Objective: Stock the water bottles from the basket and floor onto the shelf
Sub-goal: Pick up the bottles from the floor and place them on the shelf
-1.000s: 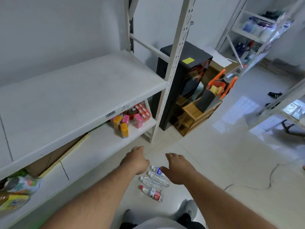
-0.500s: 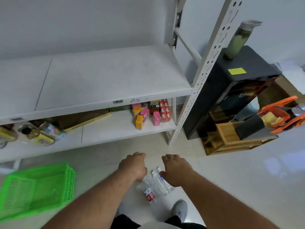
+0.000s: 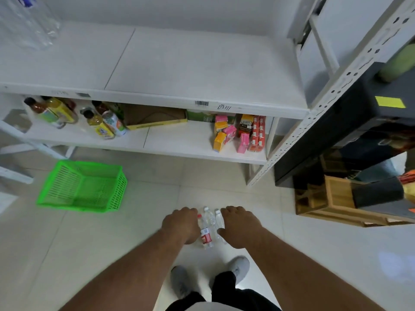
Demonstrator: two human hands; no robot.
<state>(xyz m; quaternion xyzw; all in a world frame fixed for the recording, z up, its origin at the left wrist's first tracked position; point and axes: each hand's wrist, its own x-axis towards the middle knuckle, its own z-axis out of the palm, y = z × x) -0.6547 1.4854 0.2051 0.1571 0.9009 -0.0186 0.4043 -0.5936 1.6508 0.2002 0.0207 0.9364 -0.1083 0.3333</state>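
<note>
Three small clear water bottles lie side by side on the floor tiles; the nearest one has a red label (image 3: 206,237), the other two (image 3: 210,217) (image 3: 219,221) are behind and to its right. My left hand (image 3: 180,224) hangs palm down just left of them, fingers bent toward the red-label bottle. My right hand (image 3: 240,225) hangs just right of them, thumb by the rightmost bottle. Neither hand grips anything. The green plastic basket (image 3: 83,187) stands on the floor to the left, nothing visible inside. The white shelf (image 3: 179,63) holds a clear bottle (image 3: 29,21) at its far left.
The lower shelf board (image 3: 179,142) carries juice bottles (image 3: 98,123), a flat cardboard box (image 3: 155,118) and small drink cartons (image 3: 238,131). A perforated upright post (image 3: 314,122) stands at right. Beyond it are a black cabinet (image 3: 350,117) and a wooden crate (image 3: 336,198).
The view has swung left and down, bringing the basket fully into sight. Both hands have dropped closer to the floor bottles and now flank them.
</note>
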